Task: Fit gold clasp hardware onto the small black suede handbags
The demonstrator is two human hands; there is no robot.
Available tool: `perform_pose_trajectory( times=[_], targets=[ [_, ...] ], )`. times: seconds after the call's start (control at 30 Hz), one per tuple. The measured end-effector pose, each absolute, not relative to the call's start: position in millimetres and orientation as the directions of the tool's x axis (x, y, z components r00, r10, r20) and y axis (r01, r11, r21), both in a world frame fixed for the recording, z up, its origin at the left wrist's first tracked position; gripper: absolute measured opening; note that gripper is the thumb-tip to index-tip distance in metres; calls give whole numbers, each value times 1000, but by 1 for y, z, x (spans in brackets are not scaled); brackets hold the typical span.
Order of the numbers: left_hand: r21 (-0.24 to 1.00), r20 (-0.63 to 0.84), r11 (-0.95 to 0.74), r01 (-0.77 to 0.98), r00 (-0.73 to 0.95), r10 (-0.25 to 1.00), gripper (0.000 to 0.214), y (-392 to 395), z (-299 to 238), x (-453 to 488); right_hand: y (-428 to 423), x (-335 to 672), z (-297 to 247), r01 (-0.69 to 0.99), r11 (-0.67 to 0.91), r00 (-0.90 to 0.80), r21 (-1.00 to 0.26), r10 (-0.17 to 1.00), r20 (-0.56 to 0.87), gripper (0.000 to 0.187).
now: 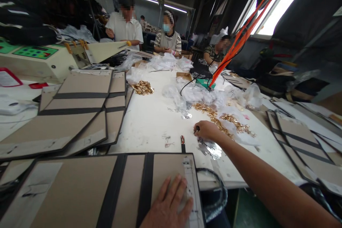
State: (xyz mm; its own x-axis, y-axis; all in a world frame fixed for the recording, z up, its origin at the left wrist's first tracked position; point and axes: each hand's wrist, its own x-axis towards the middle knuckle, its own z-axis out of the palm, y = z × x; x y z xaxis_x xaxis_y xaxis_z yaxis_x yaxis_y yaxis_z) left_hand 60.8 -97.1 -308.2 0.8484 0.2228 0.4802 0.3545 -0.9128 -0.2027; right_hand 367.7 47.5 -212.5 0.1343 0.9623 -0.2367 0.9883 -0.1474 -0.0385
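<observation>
My left hand [171, 203] lies flat, fingers stretched out, on a beige board panel [82, 178] with black bands and a black edge. A plastic-wrapped handle [220, 199] curves out from the panel's right side. Beyond its far edge sticks out a short black strap [182, 146] with a shiny, gold-coloured piece at its end. My right hand [205, 130] reaches over the white table with fingers curled together; what is in them, if anything, is hidden. Just beside it lie thin silver metal plates [212, 149]. Small gold-coloured metal parts [217, 124] are heaped right behind it.
More beige panels are stacked at left [77, 105] and right [301, 139]. Another gold pile [143, 87], clear plastic bags [173, 92] and a green box [205, 83] sit farther back. Orange cords [235, 50] hang down. A machine [34, 58] stands left; several people work across the table.
</observation>
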Motion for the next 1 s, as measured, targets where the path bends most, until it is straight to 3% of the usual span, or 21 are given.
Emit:
perform_pose_trajectory(
  times=[0.2, 0.37, 0.6, 0.7, 0.83, 1.0],
  targets=[
    [-182, 447, -915, 359, 859, 249, 43, -102, -309, 58, 53, 366, -204, 988, -140, 151, 57, 949, -278, 29],
    [-191, 451, -916, 354, 860, 238, 39, -102, -307, 59, 58, 366, -202, 991, -129, 135, 40, 939, -316, 27],
    [-138, 383, -927, 349, 882, 275, 46, -103, -310, 56, 69, 380, -202, 973, -91, 16, -210, 942, -334, 16],
    [22, 255, -946, 323, 913, 318, 67, -108, -306, 53, 57, 385, -198, 932, -127, 45, -340, 970, -239, 9],
    [286, 77, -894, 345, 922, 380, 107, -116, -288, 53, 20, 383, -190, 842, -192, 166, -503, 981, -98, 24],
    [338, 23, -860, 383, 910, 414, 107, -120, -276, 57, -33, 371, -187, 783, -224, 288, -581, 957, 19, 18]
  ],
)
